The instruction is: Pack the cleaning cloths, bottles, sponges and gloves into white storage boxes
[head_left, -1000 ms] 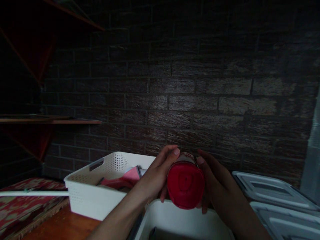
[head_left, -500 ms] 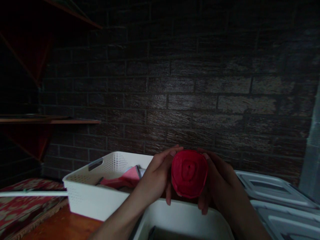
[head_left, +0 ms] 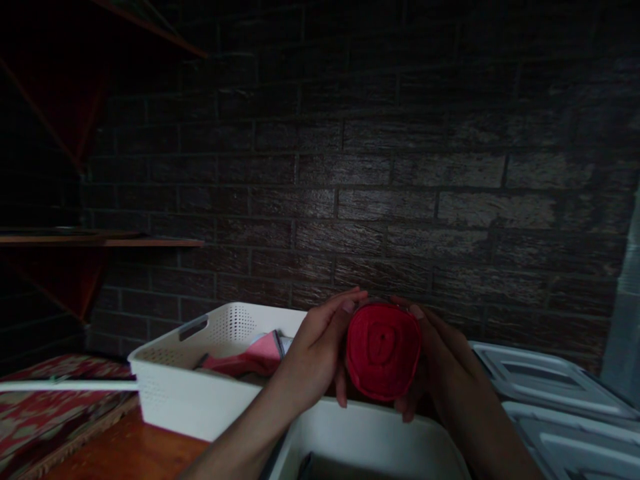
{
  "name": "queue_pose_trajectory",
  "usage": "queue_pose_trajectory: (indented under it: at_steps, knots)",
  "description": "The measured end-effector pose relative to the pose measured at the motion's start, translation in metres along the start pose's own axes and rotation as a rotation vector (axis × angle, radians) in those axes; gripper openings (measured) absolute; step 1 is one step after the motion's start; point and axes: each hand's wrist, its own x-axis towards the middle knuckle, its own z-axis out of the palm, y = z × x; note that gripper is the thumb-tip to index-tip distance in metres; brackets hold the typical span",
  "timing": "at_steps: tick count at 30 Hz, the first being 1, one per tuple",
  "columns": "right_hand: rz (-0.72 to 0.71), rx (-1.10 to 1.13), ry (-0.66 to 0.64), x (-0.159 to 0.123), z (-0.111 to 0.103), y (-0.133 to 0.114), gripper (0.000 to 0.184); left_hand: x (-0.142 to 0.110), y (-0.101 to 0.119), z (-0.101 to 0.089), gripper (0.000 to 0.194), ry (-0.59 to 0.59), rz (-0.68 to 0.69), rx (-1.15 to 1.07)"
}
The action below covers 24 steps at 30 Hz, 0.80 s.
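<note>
Between my two hands is a roll of red cloth (head_left: 384, 352), its spiral end turned toward me. My left hand (head_left: 325, 340) presses its left side, with the thumb on top near the edge. On the other side my right hand (head_left: 437, 347) grips it, most of those fingers hidden behind the roll. Both hands hold it up above the back rim of a white bin (head_left: 370, 420). Inside that bin a small dark item shows at the lower left; the rest of its contents is too dim to tell.
Left of the bin stands a white perforated basket (head_left: 195, 403) with pink and grey cloth in it. Grey plastic lids (head_left: 555, 377) lie at the right. A wooden shelf (head_left: 100, 239) juts from the left over a red patterned cloth (head_left: 60, 393). A dark brick wall (head_left: 320, 200) closes the back.
The red roll has shifted slightly to the right and down, and looks a little rounder. Both hands stay around it.
</note>
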Motion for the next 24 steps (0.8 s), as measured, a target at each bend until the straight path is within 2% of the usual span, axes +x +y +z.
queue_pose_trajectory:
  at_steps: [10,16,21,24]
  knots:
    - [-0.015,-0.059,0.005,0.002,-0.004,0.004,0.067,0.000,0.003,0.001,0.052,-0.002,-0.023,0.000]
    - [-0.055,-0.093,-0.048,0.000,-0.007,-0.001,0.063,0.001,0.003,0.004,0.044,0.087,0.076,0.017]
    - [-0.026,-0.071,-0.059,0.000,-0.008,0.000,0.061,0.005,-0.003,-0.001,0.036,0.070,0.173,0.048]
    - [-0.005,-0.046,-0.020,0.001,-0.007,0.003,0.059,0.007,-0.007,-0.003,0.036,0.053,0.181,0.048]
